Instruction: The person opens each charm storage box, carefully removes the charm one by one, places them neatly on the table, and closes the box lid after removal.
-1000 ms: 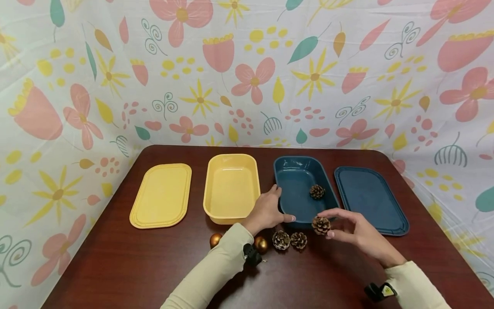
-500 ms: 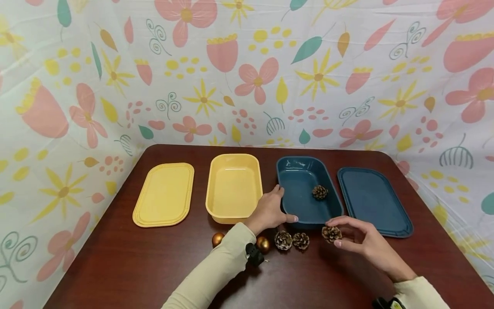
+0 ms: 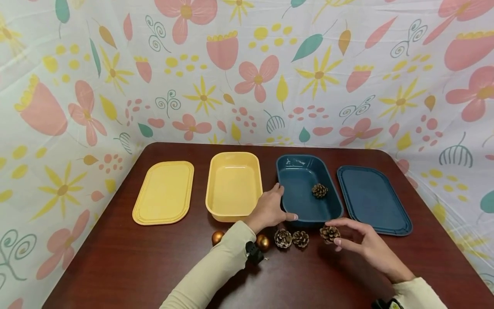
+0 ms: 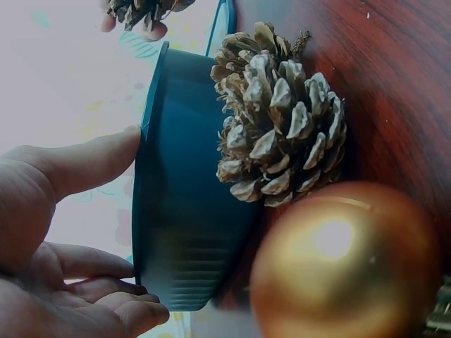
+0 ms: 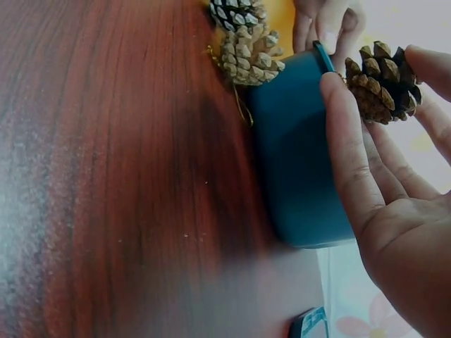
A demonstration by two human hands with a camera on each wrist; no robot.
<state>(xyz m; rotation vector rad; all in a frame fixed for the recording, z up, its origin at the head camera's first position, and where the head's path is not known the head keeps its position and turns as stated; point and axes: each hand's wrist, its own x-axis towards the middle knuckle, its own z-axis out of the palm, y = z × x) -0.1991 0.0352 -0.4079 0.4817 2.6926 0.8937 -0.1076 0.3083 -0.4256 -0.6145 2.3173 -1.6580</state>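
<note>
My right hand (image 3: 368, 246) pinches a brown pinecone (image 3: 329, 234) between thumb and fingers, just above the front right corner of a dark blue rectangular container (image 3: 301, 201). In the right wrist view the pinecone (image 5: 382, 84) hangs beside the container's rim. My left hand (image 3: 268, 210) holds the container's front left corner, thumb at the front rim and fingers along the left side. Another pinecone (image 3: 319, 191) lies inside the container. Two pinecones, one frosted white (image 3: 283, 238) and one browner (image 3: 300, 239), sit on the table before it. Near my left wrist are two copper-coloured ball ornaments (image 3: 263, 243).
A yellow container (image 3: 234, 189) stands left of the blue one, with a yellow lid (image 3: 164, 193) farther left. To the right lies a blue lid (image 3: 374, 199). The dark wooden table (image 3: 127, 266) backs onto a floral-patterned cloth (image 3: 247, 73).
My right hand has shifted slightly right with the pinecone, which hangs a little lower than a second ago. My left hand keeps its place on the blue container. The head view has shifted slightly.
</note>
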